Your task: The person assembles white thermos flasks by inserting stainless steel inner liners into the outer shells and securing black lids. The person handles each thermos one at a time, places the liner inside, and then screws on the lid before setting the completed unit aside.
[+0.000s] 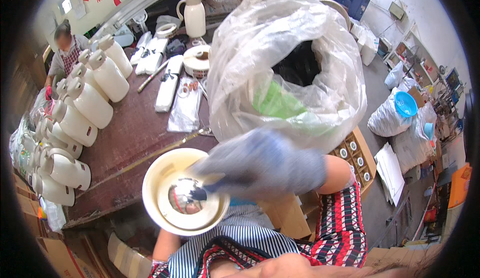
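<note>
A cream plastic jug body (pixel 152 198) is tipped with its round opening up at the table's front edge; shiny, mirror-like metal (pixel 182 190) shows inside its inner ring. My left forearm (pixel 166 245) runs up beneath it, and the jug body hides my left hand and its fingers. Above the opening is my right hand (pixel 265 165), in a grey-blue glove and blurred by motion. Its fingertips reach over the rim, but the blur conceals whether they hold anything. A large clear plastic bag (pixel 235 78) with a dark opening stands just beyond this hand.
Several cream jugs (pixel 90 103) crowd the left of the brown table (pixel 135 128); another jug (pixel 194 18) stands at the back. Plastic sleeves (pixel 184 110) and a label roll (pixel 196 60) lie mid-table. A divided carton (pixel 355 158) is at right. A co-worker (pixel 67 53) is far left.
</note>
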`<state>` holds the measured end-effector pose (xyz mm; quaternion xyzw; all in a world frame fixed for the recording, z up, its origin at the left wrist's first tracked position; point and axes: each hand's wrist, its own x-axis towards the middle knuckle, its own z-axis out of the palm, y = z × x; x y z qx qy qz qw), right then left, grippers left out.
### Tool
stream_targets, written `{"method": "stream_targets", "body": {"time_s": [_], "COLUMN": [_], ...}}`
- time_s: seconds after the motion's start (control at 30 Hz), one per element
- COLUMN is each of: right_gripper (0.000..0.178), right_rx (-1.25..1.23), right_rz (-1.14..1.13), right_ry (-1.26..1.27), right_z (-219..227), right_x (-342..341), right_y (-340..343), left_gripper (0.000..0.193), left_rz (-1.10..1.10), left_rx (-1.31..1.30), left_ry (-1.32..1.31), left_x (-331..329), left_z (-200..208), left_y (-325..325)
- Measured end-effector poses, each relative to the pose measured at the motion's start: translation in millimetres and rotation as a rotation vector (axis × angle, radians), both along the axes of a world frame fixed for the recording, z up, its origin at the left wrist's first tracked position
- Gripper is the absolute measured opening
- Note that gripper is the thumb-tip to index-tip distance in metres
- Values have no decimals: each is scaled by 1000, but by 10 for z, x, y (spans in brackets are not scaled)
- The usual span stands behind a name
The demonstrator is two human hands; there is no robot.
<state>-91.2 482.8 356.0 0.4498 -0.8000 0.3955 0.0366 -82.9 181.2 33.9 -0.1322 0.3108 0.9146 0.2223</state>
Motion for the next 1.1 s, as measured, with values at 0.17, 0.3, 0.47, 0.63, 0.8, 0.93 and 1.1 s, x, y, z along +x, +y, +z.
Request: {"method": "stream_targets", "body": {"time_s": [0.17, 0.3, 0.47, 0.63, 0.8, 0.93, 1.1], "right_gripper": [45, 42, 36, 24, 27, 25, 49], "right_rx": [949, 888, 1041, 752, 490, 601, 600], "right_rz": [-1219, -1117, -1258, -1273, -631, -463, 83], "right_ry": [-85, 531, 626, 858, 238, 154, 546], "right_z": [-641, -1694, -951, -197, -1030, -2004, -1633], "right_x": [-1577, -2350, -1909, -474, -312, -611, -408], "right_y": [1846, 2883, 2003, 1539, 81, -651, -1168], "left_gripper": [37, 37, 37, 38, 38, 34, 23], "left_rz": [-81, -179, -140, -279, -305, -359, -232], "left_rx": [-148, -215, -289, -198, -137, -259, -567], "left_ry": [36, 59, 84, 314, 478, 530, 563], "left_x": [41, -36, 180, -100, -207, -174, 21], "left_z": [-117, -171, -169, -119, -159, -378, -320], "left_y": [-101, 6, -213, 109, 281, 53, -424]}}
